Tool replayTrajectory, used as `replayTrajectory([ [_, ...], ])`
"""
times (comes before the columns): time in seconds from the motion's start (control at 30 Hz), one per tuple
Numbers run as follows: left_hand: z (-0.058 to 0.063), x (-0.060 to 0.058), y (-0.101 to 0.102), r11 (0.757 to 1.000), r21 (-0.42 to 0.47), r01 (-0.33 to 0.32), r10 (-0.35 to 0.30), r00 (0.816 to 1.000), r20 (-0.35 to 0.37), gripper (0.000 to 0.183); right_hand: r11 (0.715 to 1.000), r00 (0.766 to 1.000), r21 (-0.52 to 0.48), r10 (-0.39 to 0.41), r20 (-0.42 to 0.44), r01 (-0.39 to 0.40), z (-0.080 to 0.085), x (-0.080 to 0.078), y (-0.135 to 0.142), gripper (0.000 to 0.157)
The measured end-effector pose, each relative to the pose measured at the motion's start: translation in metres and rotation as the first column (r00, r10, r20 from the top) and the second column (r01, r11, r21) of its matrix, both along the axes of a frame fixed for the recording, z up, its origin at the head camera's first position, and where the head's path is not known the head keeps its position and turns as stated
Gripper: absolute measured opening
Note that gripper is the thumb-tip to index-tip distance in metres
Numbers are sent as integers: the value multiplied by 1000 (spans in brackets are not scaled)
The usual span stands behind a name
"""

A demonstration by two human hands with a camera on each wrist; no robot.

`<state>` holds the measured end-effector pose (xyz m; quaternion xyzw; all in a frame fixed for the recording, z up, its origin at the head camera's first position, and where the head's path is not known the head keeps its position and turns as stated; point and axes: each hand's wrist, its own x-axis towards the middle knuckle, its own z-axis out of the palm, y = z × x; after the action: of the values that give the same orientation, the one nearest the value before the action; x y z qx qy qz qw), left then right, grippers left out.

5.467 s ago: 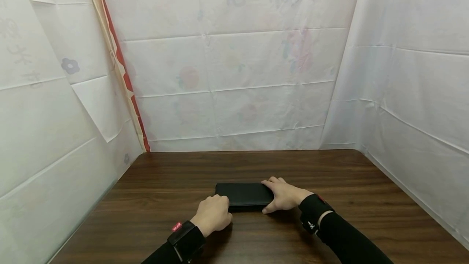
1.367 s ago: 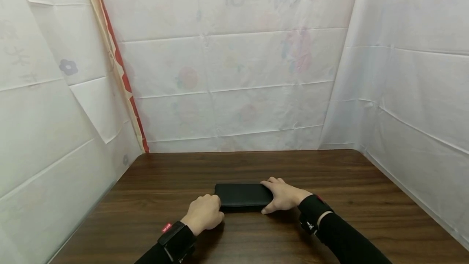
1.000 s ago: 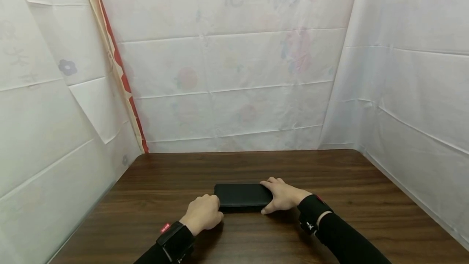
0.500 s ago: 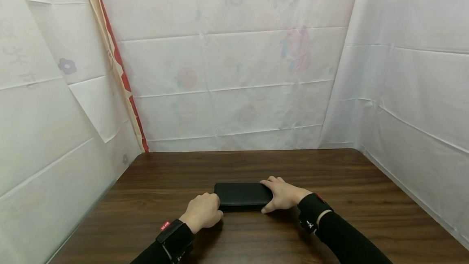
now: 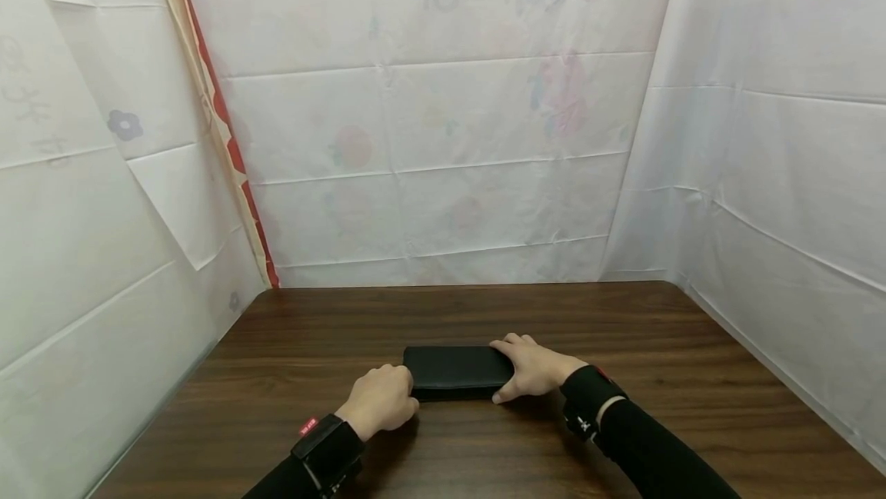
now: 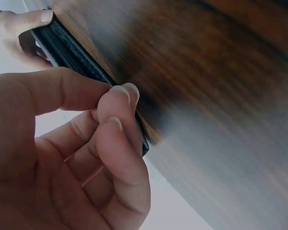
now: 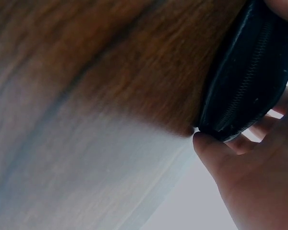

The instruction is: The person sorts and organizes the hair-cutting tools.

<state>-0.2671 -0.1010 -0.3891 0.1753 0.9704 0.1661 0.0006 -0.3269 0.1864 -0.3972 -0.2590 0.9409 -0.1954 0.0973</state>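
A black zipped wallet [image 5: 453, 367] lies flat on the dark wooden table [image 5: 332, 322]. Its zip [image 7: 247, 76] runs along the side in the right wrist view. My right hand [image 5: 534, 368] grips the wallet's right end, thumb at the near edge and fingers over the far side. At the left near corner is my left hand [image 5: 379, 402], fingers curled. In the left wrist view its thumb and fingertips [image 6: 116, 98] pinch together right at the wallet's edge; what they pinch is hidden.
White printed sheets [image 5: 443, 176] hang behind the table and along both sides. A red and cream border strip [image 5: 231, 153] runs down the back left corner. Each wrist wears a black strap [image 5: 591, 395] over a dark sleeve.
Over the last several seconds my left hand has slid a little left along the wallet's near edge to its corner. My right hand and the wallet have hardly shifted.
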Motion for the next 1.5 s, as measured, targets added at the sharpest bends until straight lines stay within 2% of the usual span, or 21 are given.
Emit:
replayTrajectory([
  [0.33, 1, -1, -3, 1000, 21, 4, -4, 1000, 25, 24, 1000, 1000, 5, -1, -5, 1, -3, -2, 2, 94],
  [0.67, 1, -3, -4, 1000, 5, -8, 8, 1000, 20, 21, 1000, 1000, -4, -4, -4, 4, 0, 1, 0, 93],
  [0.9, -1, -5, -8, 999, 19, -38, 37, 999, 12, 30, 1000, 1000, -5, -3, -3, 3, 0, 2, 0, 93],
  [1.5, -1, -6, -10, 999, 16, -36, 36, 999, 18, 32, 1000, 1000, -12, 2, 2, -2, 1, 1, 0, 94],
])
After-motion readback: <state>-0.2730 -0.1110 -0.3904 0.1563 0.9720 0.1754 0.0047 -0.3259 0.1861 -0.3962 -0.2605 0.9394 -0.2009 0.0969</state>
